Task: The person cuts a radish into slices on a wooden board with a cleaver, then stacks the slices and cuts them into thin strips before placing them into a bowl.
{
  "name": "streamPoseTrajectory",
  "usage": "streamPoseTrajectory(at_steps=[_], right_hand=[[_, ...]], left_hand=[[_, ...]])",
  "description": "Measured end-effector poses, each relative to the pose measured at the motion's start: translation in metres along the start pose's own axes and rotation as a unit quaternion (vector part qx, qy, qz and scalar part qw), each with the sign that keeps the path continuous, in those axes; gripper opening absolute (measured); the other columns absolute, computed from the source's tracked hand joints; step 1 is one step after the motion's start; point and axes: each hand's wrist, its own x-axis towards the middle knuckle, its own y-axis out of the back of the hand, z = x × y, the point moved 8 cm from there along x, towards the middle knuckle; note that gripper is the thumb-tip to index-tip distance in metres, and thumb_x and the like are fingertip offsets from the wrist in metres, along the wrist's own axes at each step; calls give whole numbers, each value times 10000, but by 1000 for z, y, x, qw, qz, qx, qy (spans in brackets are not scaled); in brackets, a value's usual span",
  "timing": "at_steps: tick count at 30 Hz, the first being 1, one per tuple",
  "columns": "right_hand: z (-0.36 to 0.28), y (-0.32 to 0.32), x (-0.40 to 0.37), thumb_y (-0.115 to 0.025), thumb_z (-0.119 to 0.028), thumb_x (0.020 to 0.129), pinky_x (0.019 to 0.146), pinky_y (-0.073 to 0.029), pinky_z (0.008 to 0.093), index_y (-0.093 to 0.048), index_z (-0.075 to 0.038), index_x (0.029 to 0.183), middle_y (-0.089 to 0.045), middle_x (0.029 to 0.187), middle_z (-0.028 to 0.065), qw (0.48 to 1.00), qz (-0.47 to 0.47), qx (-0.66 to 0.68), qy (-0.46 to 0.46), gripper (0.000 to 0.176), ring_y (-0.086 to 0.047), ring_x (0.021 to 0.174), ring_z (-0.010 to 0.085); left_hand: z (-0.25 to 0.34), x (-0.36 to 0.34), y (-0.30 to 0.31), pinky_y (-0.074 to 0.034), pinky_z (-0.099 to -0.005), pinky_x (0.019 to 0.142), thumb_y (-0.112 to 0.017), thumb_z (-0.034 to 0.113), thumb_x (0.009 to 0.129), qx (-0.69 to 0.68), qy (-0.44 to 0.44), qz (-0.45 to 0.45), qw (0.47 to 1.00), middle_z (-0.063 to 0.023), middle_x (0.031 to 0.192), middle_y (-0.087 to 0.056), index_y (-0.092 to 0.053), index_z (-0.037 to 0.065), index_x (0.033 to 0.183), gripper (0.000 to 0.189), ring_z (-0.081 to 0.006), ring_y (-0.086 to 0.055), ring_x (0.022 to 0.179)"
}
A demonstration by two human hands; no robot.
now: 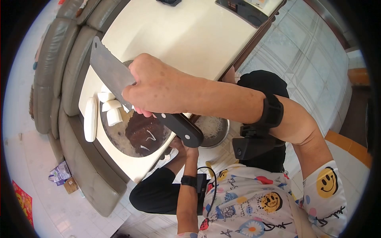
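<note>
Steel cleaver in our right hand, fingers wrapped tight round its black handle, we are poising it over the white chunks on the round board, and we are resting the half-hidden left hand, grip unreadable, sensibly back from the blade.

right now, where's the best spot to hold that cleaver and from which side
By the black riveted handle, coming from its butt end at lower right. The cleaver has a broad blade pointing up-left, so the handle is the safe part; the right hand wraps it just behind the blade.
</note>
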Motion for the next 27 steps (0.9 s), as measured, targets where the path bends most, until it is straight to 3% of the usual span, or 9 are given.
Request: streamPoseTrajectory(at_steps=[5,8,11,13,15,17,20,22,27], right_hand=[[0,2,-4,-494,-66,792,477,-468,305,-539,112,727,-595,611,149,997,-14,4,-80,194,-587,509,170],[0,4,-5,-497,-74,796,475,-466,303,-545,116,724,-596,611,148,994,2,55,-99,209,-584,506,165],[-2,-3,0,-503,-79,795,474,-467,302,-553,121,737,-597,614,150,999,-17,-30,-14,214,-582,503,163],[2,-3,0,-504,-80,794,478,-469,301,-558,118,744,-600,619,147,999,-18,-22,-20,212,-581,502,163],[-3,-1,0,-505,-82,792,482,-470,299,-563,116,752,-602,623,144,999,-20,-13,-24,210,-581,501,162],[3,4,-5,-512,-100,784,480,-457,295,-570,95,736,-598,607,129,985,9,89,-145,209,-577,497,159],[1,6,-4,-516,-122,778,475,-437,288,-566,67,705,-585,578,110,990,2,51,-133,209,-564,489,150],[2,4,-4,-519,-131,777,472,-430,287,-561,56,694,-577,565,105,989,3,65,-133,209,-558,484,147],[2,7,-4,-544,-51,653,433,-439,345,-548,20,508,-579,500,135,985,58,102,-128,162,-545,425,211]], left_hand=[[-9,6,7,-540,-317,827,-631,-90,821,-82,-7,-30,996,-78,1021,-676,-644,13,1104,302,-183,-650,934],[1,3,2,-544,-340,844,-596,-147,791,83,-57,-18,995,-105,1031,-669,-637,-5,1098,340,-198,-654,924],[-2,0,-8,-541,-338,854,-557,-201,770,-130,-21,-31,991,-121,1035,-662,-635,-17,1090,377,-200,-655,920],[12,-5,-16,-538,-320,856,-522,-223,771,23,-104,-29,994,-108,1045,-658,-633,-17,1090,396,-190,-650,918],[30,-13,-28,-530,-299,843,-515,-224,778,29,-105,-32,993,-90,1034,-660,-641,-17,1073,382,-174,-644,906],[48,-24,-41,-522,-277,831,-509,-225,785,37,-109,-34,993,-72,1022,-662,-649,-17,1055,370,-158,-638,895],[85,-46,-65,-495,-236,789,-553,-182,805,174,-114,-40,977,-39,981,-667,-669,-11,1012,292,-123,-619,850],[126,-85,-110,-475,-216,743,-622,-123,812,385,-129,-113,907,-29,925,-667,-683,2,991,226,-99,-601,803],[254,-165,-166,-488,-241,732,-664,-41,830,413,-282,-139,855,-64,930,-667,-676,-2,1030,204,-110,-608,795]])
